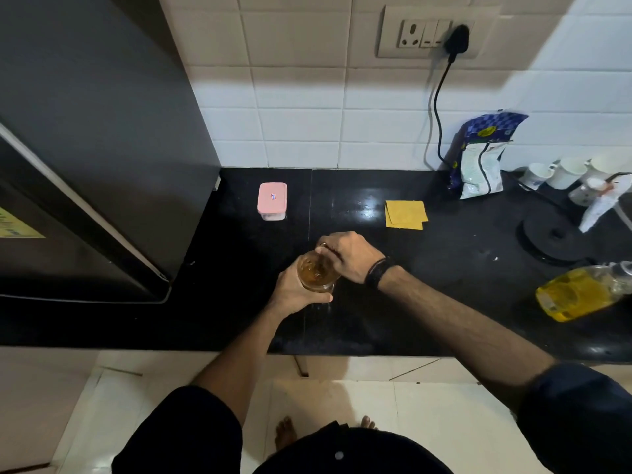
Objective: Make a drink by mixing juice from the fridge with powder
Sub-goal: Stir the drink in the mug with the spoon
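Amber juice already filling the glass [317,276] near the counter [461,302] front edge, left hand [297,291] wrapping round it, right hand [345,256] pinching a thin stirrer [321,260], probably a spoon, so seemingly mixing powder in, nearing completion.

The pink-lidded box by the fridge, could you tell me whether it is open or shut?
Shut: the pink-lidded box has its lid seated flat on top.

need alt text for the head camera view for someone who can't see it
A person's left hand grips a glass of amber drink on a black counter while the right hand holds a spoon in it. Behind sit a pink-lidded box and a yellow cloth.
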